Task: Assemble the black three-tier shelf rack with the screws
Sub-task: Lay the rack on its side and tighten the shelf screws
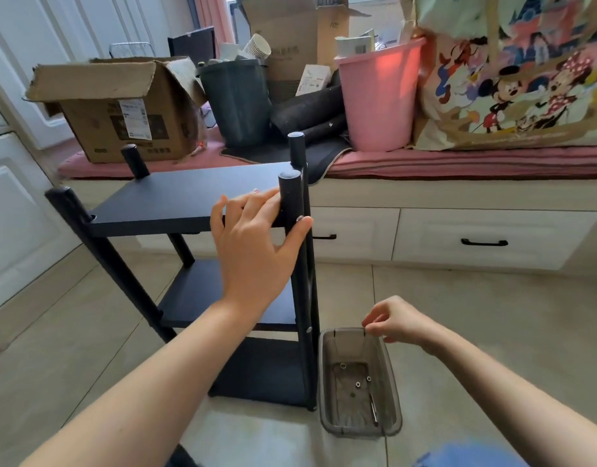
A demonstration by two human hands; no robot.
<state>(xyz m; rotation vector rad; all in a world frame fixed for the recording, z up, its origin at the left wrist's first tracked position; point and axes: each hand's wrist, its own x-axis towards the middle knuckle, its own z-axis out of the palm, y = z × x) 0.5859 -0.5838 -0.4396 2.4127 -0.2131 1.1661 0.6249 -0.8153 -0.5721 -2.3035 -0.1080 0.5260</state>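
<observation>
My left hand (256, 237) wraps the front post of the upright rack (189, 197) on the floor to steady it, while my right hand (396, 320) pinches something small, probably a screw, over the grey tray (327, 365) beside it

arms: bare, no sleeves | left grip (256, 237): painted nails | lap: blue cloth (472, 456)
</observation>
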